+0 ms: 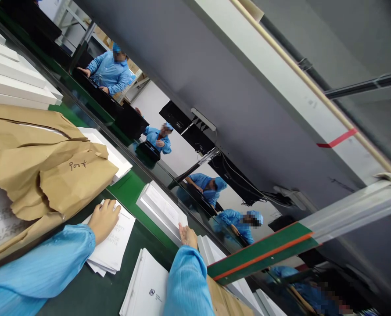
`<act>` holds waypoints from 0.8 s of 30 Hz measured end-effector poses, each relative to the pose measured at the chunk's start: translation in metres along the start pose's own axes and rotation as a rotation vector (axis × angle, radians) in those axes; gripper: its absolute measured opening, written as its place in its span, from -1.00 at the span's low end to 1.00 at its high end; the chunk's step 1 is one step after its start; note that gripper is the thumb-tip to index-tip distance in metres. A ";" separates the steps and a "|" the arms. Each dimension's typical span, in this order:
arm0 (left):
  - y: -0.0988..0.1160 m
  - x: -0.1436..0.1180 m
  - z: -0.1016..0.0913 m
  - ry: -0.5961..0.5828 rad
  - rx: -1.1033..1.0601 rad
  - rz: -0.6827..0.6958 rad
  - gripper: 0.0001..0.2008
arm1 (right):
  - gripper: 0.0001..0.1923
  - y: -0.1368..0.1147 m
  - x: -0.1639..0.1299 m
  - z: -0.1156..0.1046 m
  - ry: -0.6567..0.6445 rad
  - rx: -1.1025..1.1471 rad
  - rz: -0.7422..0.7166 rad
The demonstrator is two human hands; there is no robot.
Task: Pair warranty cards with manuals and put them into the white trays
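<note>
My left hand [105,220] rests on a loose stack of white warranty booklets [114,250], its fingers slightly bent and apart over the top sheets; the thumb is hidden. My right hand [188,236] touches the near end of a long white box [160,208], on which a printed white sheet [169,210] lies. Its fingers are stretched out along the corner, and I see no grip on the box. Between my forearms is another stack of white booklets [147,285] with a small dark logo, partly covered by my right sleeve.
A torn brown paper wrapper [66,171] partly covers more printed booklets at left. Several white boxes [14,74] are stacked behind it. A green post with an orange stripe [264,253] stands to my right. Several co-workers in blue [111,70] sit across the line.
</note>
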State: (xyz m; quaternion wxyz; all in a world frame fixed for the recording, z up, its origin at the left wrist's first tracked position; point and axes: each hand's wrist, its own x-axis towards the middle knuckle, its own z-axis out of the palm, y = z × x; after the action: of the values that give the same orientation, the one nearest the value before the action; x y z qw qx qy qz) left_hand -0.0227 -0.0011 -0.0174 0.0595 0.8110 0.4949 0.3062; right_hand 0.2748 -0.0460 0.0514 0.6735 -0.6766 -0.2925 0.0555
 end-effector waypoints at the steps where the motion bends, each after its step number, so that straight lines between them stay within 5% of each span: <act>1: -0.001 0.000 0.000 -0.001 0.002 -0.001 -0.75 | -0.78 -0.002 -0.001 0.000 0.000 0.009 0.021; 6: -0.009 0.006 -0.001 -0.053 -0.021 0.052 -0.76 | -0.61 -0.017 -0.038 0.005 -0.121 0.075 0.093; 9: -0.015 0.009 0.000 -0.066 -0.048 0.159 -0.71 | -0.65 -0.019 -0.097 0.008 -0.299 0.058 0.064; 11: -0.016 0.009 0.001 -0.063 -0.088 0.222 -0.69 | -0.67 -0.014 -0.142 0.010 -0.529 -0.118 -0.013; 15: -0.009 0.005 0.003 -0.144 -0.212 0.353 -0.70 | -0.71 0.002 -0.206 0.017 -0.674 -0.353 -0.064; 19: -0.005 0.003 0.000 -0.217 -0.335 0.403 -0.71 | -0.83 0.010 -0.219 0.029 -0.691 -0.350 -0.076; 24: -0.009 0.006 -0.002 0.025 -0.475 0.155 -0.72 | -0.80 0.009 -0.209 0.028 -0.520 -0.201 -0.104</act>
State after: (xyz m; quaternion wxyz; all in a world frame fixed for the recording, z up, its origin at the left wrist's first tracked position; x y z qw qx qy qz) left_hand -0.0287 0.0082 -0.0168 0.2186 0.8059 0.3462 0.4277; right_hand 0.0925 -0.1190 -0.0257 0.5075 -0.6870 -0.4938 0.1631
